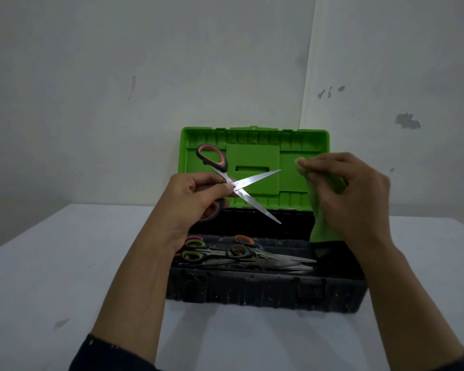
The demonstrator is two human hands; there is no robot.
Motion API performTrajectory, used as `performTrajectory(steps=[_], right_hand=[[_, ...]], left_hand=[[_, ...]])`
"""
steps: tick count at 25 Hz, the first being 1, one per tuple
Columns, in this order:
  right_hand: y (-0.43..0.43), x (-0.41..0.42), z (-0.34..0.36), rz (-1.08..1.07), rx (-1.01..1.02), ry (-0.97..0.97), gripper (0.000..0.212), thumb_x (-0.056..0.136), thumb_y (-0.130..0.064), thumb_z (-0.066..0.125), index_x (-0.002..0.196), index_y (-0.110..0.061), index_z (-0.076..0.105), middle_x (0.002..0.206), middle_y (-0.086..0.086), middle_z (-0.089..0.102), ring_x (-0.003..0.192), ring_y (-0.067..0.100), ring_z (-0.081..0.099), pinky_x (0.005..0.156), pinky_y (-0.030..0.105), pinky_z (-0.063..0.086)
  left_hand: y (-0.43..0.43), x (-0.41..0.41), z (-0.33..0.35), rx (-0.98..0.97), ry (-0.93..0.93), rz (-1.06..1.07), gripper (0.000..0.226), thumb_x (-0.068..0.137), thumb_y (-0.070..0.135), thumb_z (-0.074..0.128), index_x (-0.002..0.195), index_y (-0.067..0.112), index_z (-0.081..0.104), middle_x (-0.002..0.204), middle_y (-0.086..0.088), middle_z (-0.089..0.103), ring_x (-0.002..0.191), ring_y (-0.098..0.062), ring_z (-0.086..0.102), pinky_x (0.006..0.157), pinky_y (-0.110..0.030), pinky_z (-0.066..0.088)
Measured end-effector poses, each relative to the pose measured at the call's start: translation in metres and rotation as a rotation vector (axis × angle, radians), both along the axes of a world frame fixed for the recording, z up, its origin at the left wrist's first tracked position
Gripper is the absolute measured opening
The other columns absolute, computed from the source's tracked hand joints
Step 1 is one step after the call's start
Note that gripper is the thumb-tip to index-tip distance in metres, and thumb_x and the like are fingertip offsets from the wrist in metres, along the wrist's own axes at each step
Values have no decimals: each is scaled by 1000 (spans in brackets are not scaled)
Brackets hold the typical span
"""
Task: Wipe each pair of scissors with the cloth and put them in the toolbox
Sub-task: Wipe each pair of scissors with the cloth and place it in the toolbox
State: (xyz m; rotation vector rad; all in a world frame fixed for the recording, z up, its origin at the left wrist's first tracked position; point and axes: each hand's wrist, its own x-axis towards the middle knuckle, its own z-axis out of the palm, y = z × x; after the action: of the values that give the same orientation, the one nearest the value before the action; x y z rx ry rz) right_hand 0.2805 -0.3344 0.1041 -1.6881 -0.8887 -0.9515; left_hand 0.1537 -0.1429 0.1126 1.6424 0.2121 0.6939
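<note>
My left hand (196, 199) grips a pair of scissors (255, 179) with black and pink handles, its blades spread wide apart, above the open toolbox (252, 290). My right hand (351, 194) pinches a green cloth (323, 226) that hangs down to the right of the blades, apart from them. Several scissors (239, 254) with coloured handles lie inside the black toolbox. Its green lid (255, 135) stands upright behind.
The toolbox sits on a white table (65, 263) against a white wall (145, 62). Bare table surface lies left, right and in front of the box.
</note>
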Motion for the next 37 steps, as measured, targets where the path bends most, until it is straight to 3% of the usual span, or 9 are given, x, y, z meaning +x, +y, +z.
performTrajectory(steps=[5, 9, 13, 16, 19, 26, 29, 33, 37], right_hand=[[14, -35, 11, 162, -252, -210, 22, 86, -9, 68, 100, -22, 79, 99, -6, 73, 90, 16, 65, 80, 32, 54], [39, -38, -12, 130, -321, -234, 29, 84, -5, 63, 101, -23, 79, 100, -6, 72, 85, 18, 58, 72, 25, 44], [25, -30, -3, 134, -487, -110, 28, 85, -5, 68, 98, -27, 79, 95, -9, 73, 85, 17, 63, 73, 31, 51], [15, -28, 5, 162, -383, -111, 28, 84, -4, 71, 97, -27, 80, 95, -10, 74, 85, 14, 67, 75, 34, 55], [31, -37, -4, 131, -264, -161, 25, 83, -4, 72, 100, -22, 79, 97, -7, 73, 85, 17, 63, 72, 31, 52], [32, -35, -8, 57, -456, -56, 24, 87, -5, 67, 97, -24, 80, 93, -7, 70, 84, 18, 57, 66, 18, 38], [26, -32, -4, 107, -297, -91, 24, 85, -6, 69, 96, -24, 80, 94, -7, 72, 86, 16, 63, 74, 29, 51], [52, -45, -21, 84, -175, -175, 25, 85, -6, 68, 103, -18, 79, 100, -2, 73, 87, 18, 61, 74, 28, 49], [50, -36, -26, 106, -247, -178, 26, 85, -4, 71, 103, -21, 79, 99, -5, 73, 84, 18, 61, 68, 33, 52]], left_hand=[[-2, 1, 0, 2, -46, 48, 5, 84, 7, 69, 80, 6, 73, 73, -8, 73, 59, -11, 64, 58, -16, 50], [-5, 4, 1, 17, -96, 97, 5, 83, 6, 70, 80, 5, 73, 67, -5, 71, 59, -12, 62, 61, -19, 52], [1, 4, -2, 12, -95, 154, 8, 84, 7, 70, 78, 11, 73, 73, -14, 72, 64, -18, 62, 68, -28, 51], [0, 4, -2, 19, -94, 136, 11, 85, 6, 69, 75, 12, 72, 80, -24, 71, 65, -20, 61, 69, -30, 49], [-6, 6, -2, 58, -109, 112, 17, 84, 5, 69, 71, 15, 70, 77, -20, 71, 65, -19, 63, 70, -32, 52], [2, 4, -2, 18, -114, 172, 20, 84, 5, 69, 70, 18, 71, 72, -13, 72, 65, -22, 61, 69, -32, 49], [3, 2, 1, 43, -133, 162, 17, 85, 5, 69, 73, 16, 71, 71, -18, 71, 63, -23, 60, 65, -30, 48], [-7, 5, 0, 129, -126, 108, 16, 86, 3, 67, 72, 12, 69, 78, -35, 63, 63, -28, 54, 62, -34, 43], [3, 5, -3, 51, -131, 156, 11, 84, 3, 69, 76, 10, 71, 75, -23, 70, 63, -22, 60, 66, -30, 51]])
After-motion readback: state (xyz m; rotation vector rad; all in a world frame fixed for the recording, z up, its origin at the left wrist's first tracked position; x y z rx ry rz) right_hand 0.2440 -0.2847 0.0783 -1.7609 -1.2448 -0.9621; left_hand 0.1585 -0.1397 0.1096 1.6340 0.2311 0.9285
